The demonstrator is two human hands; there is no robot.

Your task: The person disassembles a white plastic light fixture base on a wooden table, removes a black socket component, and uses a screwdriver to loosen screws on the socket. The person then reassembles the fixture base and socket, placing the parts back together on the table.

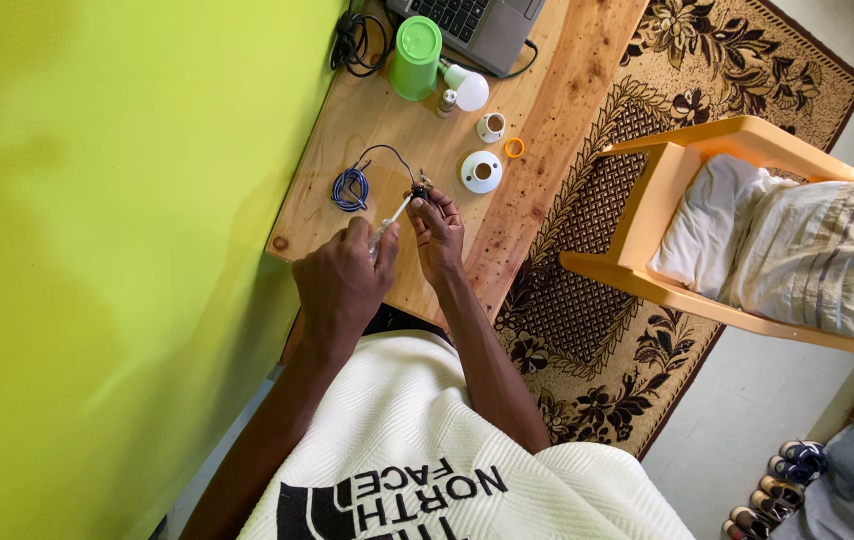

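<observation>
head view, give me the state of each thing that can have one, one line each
left hand: closed on a screwdriver, tip at the black part
right hand: pinching a small black part
blue wire: coiled, one end running to the black part
green cup: upside down on the table
bulb: lying on its side
white holder base: loose on the table
laptop: open
orange chair: piled with cloth

The screwdriver (394, 214) with a clear handle and thin metal shaft is lying slanted, its tip touching the small dark part (420, 192). This part is sitting above the wooden table (557, 90), near its front edge. A blue wire (352, 187) is curling from the part into a coil lying on the table, just beside it.
</observation>
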